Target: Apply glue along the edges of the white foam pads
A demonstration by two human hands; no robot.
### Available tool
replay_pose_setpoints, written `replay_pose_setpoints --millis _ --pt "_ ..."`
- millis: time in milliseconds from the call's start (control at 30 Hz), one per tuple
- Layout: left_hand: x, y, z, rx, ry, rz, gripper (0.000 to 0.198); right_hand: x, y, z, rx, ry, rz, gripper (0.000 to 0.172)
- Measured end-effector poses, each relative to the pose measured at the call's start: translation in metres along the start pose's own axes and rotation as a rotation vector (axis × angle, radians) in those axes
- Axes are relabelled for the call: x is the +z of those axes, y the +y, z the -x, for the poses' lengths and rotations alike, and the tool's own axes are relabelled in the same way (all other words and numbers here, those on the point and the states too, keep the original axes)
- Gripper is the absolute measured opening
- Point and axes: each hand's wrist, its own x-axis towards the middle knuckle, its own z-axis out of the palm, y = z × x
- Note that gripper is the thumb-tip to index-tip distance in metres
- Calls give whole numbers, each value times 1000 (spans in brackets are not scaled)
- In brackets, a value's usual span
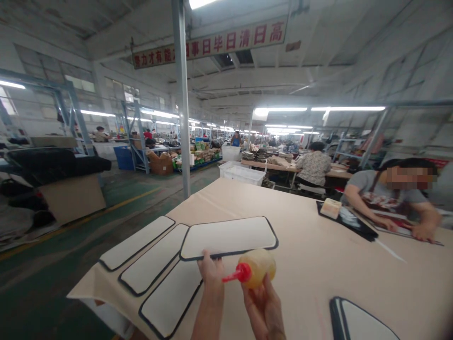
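My left hand (211, 270) grips the near edge of a pale rounded panel with a dark border (230, 236), thumb on top and fingers beneath. That panel is held over the others on the table. In my right hand (264, 302) is a squeeze bottle (260, 265) with yellowish contents and a red nozzle; it lies tilted, nozzle pointing left, close to the panel's near edge. Left of the held panel lie more such panels, a far one (138, 243), a middle one (155, 259) and a near one (171, 297), partly covered.
The table (304, 264) has a beige covering. A small stack of bordered panels (364, 321) lies at the lower right. On the right, a co-worker (385, 198) leans over the table beside a black sheet (348, 222) and a yellowish block (331, 208). A metal post (184, 104) rises behind the far-left edge.
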Motion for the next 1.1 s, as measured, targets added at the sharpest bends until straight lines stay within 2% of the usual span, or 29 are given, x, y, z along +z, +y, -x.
replay_pose_setpoints --millis 100,133,200,267,333,400,433,500,533,567,633,700,733,800,833,900,967,1100 --pt "0 -21 35 16 72 108 20 9 -15 -2 -21 17 -12 39" --pt "-2 -27 45 21 50 165 18 9 -22 -2 -24 7 -17 39" --pt "-11 -38 62 24 -80 273 11 5 -37 -3 -34 -21 -10 36" --pt "-32 -48 71 -8 -238 291 19 -1 -52 -4 -53 -34 29 34" --pt "-66 -51 72 -52 -264 192 35 -7 -68 -4 -60 -34 80 34" --pt "-107 -40 69 38 -113 106 46 -13 -83 -3 -38 -36 111 33" --pt "-125 -28 67 139 -54 81 46 -16 -90 -2 -13 -40 120 33" --pt "-146 6 67 374 109 -9 49 -21 -99 2 62 -61 131 33" --pt "-147 25 68 507 188 -118 57 -23 -101 5 105 -80 138 34" --pt "-140 43 71 579 153 -266 63 -25 -102 8 147 -101 151 34" --pt "-109 70 75 607 -36 -535 62 -28 -99 16 205 -141 189 36" --pt "-67 84 75 592 -262 -724 61 -29 -94 25 231 -175 226 39" --pt "-48 85 73 573 -338 -790 63 -29 -91 28 245 -191 238 41" --pt "-20 82 66 421 -518 -880 66 -27 -85 33 282 -230 248 42" --pt "-13 79 61 339 -631 -906 66 -26 -82 34 304 -249 252 43" --pt "-12 75 54 201 -852 -902 61 -26 -77 34 332 -279 258 44" --pt "-22 75 48 143 -960 -835 54 -28 -73 33 340 -289 259 44" --pt "-57 96 41 110 -895 -683 56 -41 -75 38 350 -239 276 46"
